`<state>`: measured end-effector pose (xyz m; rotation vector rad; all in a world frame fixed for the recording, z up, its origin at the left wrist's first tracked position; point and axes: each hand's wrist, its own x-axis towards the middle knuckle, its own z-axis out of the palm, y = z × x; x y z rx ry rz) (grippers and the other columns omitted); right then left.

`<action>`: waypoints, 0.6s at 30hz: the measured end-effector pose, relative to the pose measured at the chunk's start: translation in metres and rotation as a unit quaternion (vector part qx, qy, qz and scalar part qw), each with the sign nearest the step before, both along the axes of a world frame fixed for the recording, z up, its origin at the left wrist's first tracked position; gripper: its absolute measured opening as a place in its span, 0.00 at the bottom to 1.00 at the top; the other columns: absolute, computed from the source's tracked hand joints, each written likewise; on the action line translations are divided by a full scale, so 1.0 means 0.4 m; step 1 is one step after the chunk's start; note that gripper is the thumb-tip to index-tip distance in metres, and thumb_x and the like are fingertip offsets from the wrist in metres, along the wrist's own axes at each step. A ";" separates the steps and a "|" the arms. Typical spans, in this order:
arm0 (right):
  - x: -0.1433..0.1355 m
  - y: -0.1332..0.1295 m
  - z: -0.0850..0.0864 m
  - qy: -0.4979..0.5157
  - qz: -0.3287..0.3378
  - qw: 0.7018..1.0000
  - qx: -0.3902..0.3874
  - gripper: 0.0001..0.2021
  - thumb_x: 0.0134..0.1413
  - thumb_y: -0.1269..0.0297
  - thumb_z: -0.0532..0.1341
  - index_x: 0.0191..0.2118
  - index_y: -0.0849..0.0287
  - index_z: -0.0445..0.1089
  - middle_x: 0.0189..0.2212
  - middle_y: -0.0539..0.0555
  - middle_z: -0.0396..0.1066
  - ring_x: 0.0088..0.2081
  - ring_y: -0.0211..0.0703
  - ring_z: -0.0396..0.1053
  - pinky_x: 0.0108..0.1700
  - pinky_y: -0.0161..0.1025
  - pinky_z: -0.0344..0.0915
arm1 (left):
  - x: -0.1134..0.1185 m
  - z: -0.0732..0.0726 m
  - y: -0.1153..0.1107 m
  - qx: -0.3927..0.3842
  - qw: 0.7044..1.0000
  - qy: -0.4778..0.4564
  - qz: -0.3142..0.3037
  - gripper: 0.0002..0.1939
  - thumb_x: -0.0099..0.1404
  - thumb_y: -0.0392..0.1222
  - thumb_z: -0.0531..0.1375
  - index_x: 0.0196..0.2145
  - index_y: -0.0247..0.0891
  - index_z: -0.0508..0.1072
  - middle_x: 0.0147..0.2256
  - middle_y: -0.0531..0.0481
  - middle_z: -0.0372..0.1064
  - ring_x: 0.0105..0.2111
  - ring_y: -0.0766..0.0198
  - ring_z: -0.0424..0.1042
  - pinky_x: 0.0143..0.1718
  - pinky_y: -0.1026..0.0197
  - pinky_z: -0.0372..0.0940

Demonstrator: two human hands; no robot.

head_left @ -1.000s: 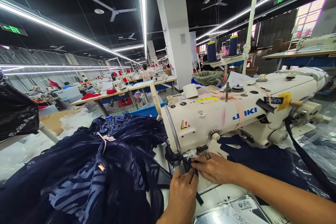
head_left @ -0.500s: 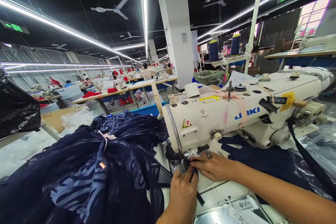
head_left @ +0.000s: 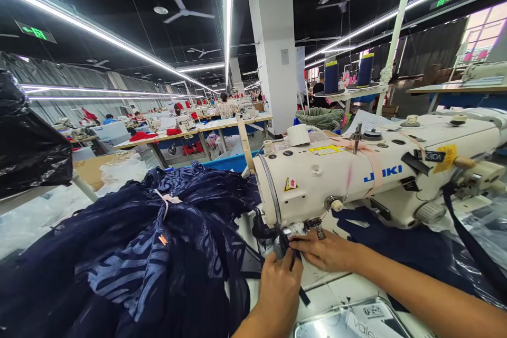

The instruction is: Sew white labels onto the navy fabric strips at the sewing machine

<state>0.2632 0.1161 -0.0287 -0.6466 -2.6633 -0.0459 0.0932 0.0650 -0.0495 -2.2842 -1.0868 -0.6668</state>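
Note:
Under the head of a white sewing machine, both my hands are close to the needle area. My left hand pinches a narrow dark fabric strip, whose loose end hangs toward me. Just right of it, my right hand lies palm down by the presser foot, its fingertips at the same strip; whether they grip it is hidden. To the left, a heap of navy garments with a lighter blue pattern spreads up to the machine bed, tied with a pale band.
A metal tin lid lies at the bed's front edge. Dark fabric and clear plastic lie to the right. Thread cones stand behind the machine. A black plastic bag is at far left. People sit at tables farther off.
The whole view has shifted slightly, so things appear a little farther right. My hands keep nearly the same place at the needle area, with the strip still at the left fingers.

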 end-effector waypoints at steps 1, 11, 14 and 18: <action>0.000 0.001 0.000 -0.001 -0.002 1.000 -0.002 0.19 0.51 0.76 0.49 0.48 0.65 0.67 0.44 0.61 0.69 0.45 0.43 0.67 0.46 0.38 0.64 | 0.001 0.001 0.001 0.002 1.000 0.003 0.000 0.16 0.45 0.20 0.50 0.26 0.35 0.68 0.33 0.45 0.74 0.24 0.64 0.70 0.28 0.62 0.62; -0.001 0.009 -0.013 -0.005 -0.027 0.999 0.041 0.18 0.51 0.76 0.51 0.47 0.63 0.67 0.35 0.59 0.71 0.36 0.42 0.68 0.38 0.37 0.65 | 0.004 0.000 0.008 -0.037 0.999 0.028 0.025 0.17 0.45 0.20 0.49 0.30 0.35 0.69 0.34 0.45 0.73 0.28 0.62 0.71 0.31 0.60 0.64; 0.001 0.017 -0.025 0.010 -0.029 0.997 0.077 0.17 0.52 0.75 0.51 0.46 0.62 0.68 0.34 0.58 0.71 0.35 0.42 0.68 0.37 0.36 0.64 | 0.005 0.003 0.010 -0.045 0.998 0.029 0.026 0.17 0.45 0.21 0.50 0.30 0.35 0.69 0.34 0.44 0.73 0.28 0.62 0.72 0.32 0.59 0.64; 0.008 0.032 -0.052 0.014 -0.030 0.991 0.127 0.16 0.54 0.73 0.50 0.46 0.62 0.68 0.31 0.58 0.70 0.31 0.42 0.67 0.34 0.37 0.63 | 0.007 0.012 0.013 -0.051 0.998 0.024 0.027 0.17 0.46 0.20 0.49 0.30 0.34 0.70 0.35 0.44 0.73 0.28 0.62 0.72 0.33 0.60 0.64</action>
